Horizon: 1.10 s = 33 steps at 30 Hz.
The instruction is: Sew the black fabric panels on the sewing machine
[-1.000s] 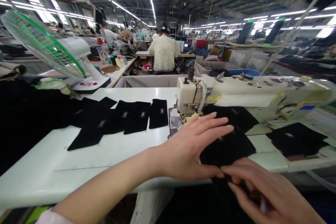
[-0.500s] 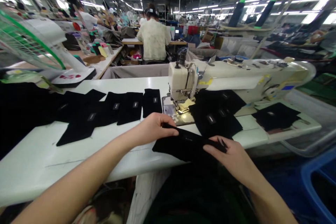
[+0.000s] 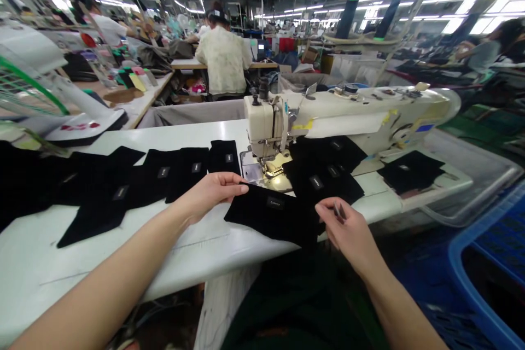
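Since half a second ago, the panel [image 3: 262, 221] has been opened out, so that its label [image 3: 275, 203] is now turned up and both hands have been lowered slightly with the cloth. It is spread at the front of the table [image 3: 118, 273], just before the machine [image 3: 348, 115], with its lower right part at the table's edge. Its upper left corner is pinched between thumb and fingers by the left hand [image 3: 213, 192]. By the right hand [image 3: 342, 227], closed at the panel's right end, a metal tool [image 3: 339, 210] is held; whether cloth is gripped there too cannot be told. Beyond it, labelled pieces [image 3: 340, 183] are heaped beside the needle area. To the left, a row [image 3: 180, 172] of similar black pieces is laid out, partly overlapped.
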### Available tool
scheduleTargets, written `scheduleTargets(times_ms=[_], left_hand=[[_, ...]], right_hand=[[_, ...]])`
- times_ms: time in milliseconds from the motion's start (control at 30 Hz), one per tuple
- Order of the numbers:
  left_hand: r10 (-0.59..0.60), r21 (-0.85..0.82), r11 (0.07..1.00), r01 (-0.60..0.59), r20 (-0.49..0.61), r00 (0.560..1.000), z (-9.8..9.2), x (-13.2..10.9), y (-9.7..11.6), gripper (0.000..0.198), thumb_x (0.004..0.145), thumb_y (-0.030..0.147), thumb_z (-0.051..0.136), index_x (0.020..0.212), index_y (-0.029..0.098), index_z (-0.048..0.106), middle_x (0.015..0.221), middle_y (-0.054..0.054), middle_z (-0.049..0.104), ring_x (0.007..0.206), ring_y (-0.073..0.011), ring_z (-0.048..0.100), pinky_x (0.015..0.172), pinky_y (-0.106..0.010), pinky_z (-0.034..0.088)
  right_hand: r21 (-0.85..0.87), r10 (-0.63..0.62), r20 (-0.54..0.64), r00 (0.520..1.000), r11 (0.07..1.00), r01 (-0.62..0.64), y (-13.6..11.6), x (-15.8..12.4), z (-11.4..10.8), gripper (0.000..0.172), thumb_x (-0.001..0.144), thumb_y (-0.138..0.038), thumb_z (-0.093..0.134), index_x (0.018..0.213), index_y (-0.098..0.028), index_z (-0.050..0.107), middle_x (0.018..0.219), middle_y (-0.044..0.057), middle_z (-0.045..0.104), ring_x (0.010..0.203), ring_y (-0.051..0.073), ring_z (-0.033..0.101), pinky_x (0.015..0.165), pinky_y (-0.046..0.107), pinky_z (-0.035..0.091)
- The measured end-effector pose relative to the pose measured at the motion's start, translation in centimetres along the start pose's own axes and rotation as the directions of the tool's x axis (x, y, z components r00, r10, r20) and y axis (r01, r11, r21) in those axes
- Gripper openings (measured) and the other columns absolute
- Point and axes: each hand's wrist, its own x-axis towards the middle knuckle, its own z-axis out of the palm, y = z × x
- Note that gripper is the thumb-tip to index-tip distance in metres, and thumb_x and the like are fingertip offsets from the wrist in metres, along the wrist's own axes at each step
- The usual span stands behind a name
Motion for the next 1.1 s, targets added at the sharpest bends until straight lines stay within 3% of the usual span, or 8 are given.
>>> scheduleTargets(times_ms=[133, 267, 400, 533, 733, 833, 933, 1100], left_hand=[[-0.040, -0.102, 0.994, 0.048, 0.079, 0.996, -0.3, 0.4, 0.3, 0.036, 0.060, 0.035, 0.087, 0.087, 0.014, 0.073, 0.077, -0.003, 0.066, 0.065, -0.0104, 0.055, 0.062, -0.022, 0.043], [0.113, 0.233, 0.967, -0.104, -0.026, 0.993, 0.1, 2.2, 0.3, 0.023, 0.069, 0.035, 0.077, 0.081, 0.015, 0.075, 0.065, 0.000, 0.061, 0.058, -0.0102, 0.047, 0.056, -0.023, 0.037], [0.353, 0.582, 0.761, -0.288, 0.002, 0.936, 1.5, 5.3, 0.0, 0.018, 0.076, 0.032, 0.069, 0.067, 0.016, 0.069, 0.063, 0.000, 0.062, 0.060, -0.0126, 0.052, 0.058, -0.025, 0.037], [0.385, 0.674, 0.673, -0.305, 0.033, 0.923, 2.1, 7.4, -0.1, 0.019, 0.074, 0.028, 0.069, 0.060, 0.017, 0.062, 0.061, 0.001, 0.061, 0.059, -0.0128, 0.052, 0.058, -0.025, 0.036], [0.368, 0.715, 0.626, -0.312, 0.082, 0.926, 1.8, 7.8, 0.1, 0.019, 0.077, 0.020, 0.060, 0.058, 0.017, 0.058, 0.059, 0.002, 0.057, 0.057, -0.0123, 0.049, 0.059, -0.025, 0.036], [0.383, 0.750, 0.588, -0.304, 0.072, 0.921, 2.0, 7.8, 0.2, 0.017, 0.076, 0.018, 0.061, 0.059, 0.018, 0.058, 0.062, 0.000, 0.058, 0.059, -0.0137, 0.049, 0.059, -0.026, 0.034], [0.410, 0.783, 0.553, -0.285, 0.042, 0.911, 2.2, 8.1, 0.1, 0.017, 0.077, 0.019, 0.061, 0.060, 0.018, 0.058, 0.065, -0.002, 0.059, 0.062, -0.0153, 0.049, 0.060, -0.027, 0.032], [0.386, 0.798, 0.548, -0.251, 0.025, 0.922, 1.1, 8.3, -0.2, 0.024, 0.081, 0.029, 0.063, 0.061, 0.019, 0.053, 0.064, -0.001, 0.057, 0.060, -0.0148, 0.048, 0.059, -0.028, 0.030]], right_hand=[[-0.125, -0.073, -0.063, 0.995, 0.990, 0.065, 0.3, -0.7, -0.2, 0.026, 0.083, -0.047, 0.062, 0.076, -0.022, 0.060, 0.061, -0.003, 0.050, 0.052, 0.013, 0.045, 0.049, 0.025, 0.036], [-0.145, -0.073, 0.103, 0.992, 0.986, 0.087, 1.5, -2.0, 1.2, 0.018, 0.078, -0.039, 0.060, 0.070, -0.022, 0.058, 0.060, -0.004, 0.049, 0.055, 0.014, 0.047, 0.052, 0.025, 0.040], [-0.117, -0.055, 0.167, 0.984, 0.990, 0.076, 2.5, -2.8, 3.5, 0.016, 0.078, -0.035, 0.062, 0.071, -0.022, 0.057, 0.058, -0.005, 0.047, 0.052, 0.013, 0.047, 0.050, 0.023, 0.041], [-0.128, -0.122, 0.132, 0.984, 0.982, 0.139, 2.9, -2.6, 4.5, 0.018, 0.083, -0.038, 0.063, 0.087, -0.021, 0.067, 0.067, -0.002, 0.057, 0.057, 0.015, 0.054, 0.055, 0.025, 0.047], [-0.208, -0.210, 0.187, 0.960, 0.946, 0.247, 3.4, -2.6, 4.1, 0.019, 0.086, -0.032, 0.060, 0.096, -0.021, 0.072, 0.059, -0.003, 0.054, 0.050, 0.015, 0.053, 0.050, 0.025, 0.047], [-0.216, -0.354, 0.188, 0.916, 0.895, 0.390, 3.5, -2.5, 4.1, 0.017, 0.088, -0.024, 0.056, 0.094, -0.022, 0.071, 0.064, -0.002, 0.060, 0.052, 0.014, 0.055, 0.052, 0.024, 0.048], [-0.184, -0.507, 0.204, 0.838, 0.820, 0.541, 3.3, -2.1, 4.3, 0.016, 0.090, -0.018, 0.054, 0.094, -0.022, 0.068, 0.081, 0.001, 0.069, 0.063, 0.014, 0.063, 0.059, 0.024, 0.052], [-0.171, -0.618, 0.266, 0.740, 0.725, 0.667, 2.9, -1.5, 4.8, 0.019, 0.092, -0.011, 0.050, 0.098, -0.022, 0.065, 0.088, 0.003, 0.069, 0.078, 0.017, 0.067, 0.068, 0.027, 0.053]])
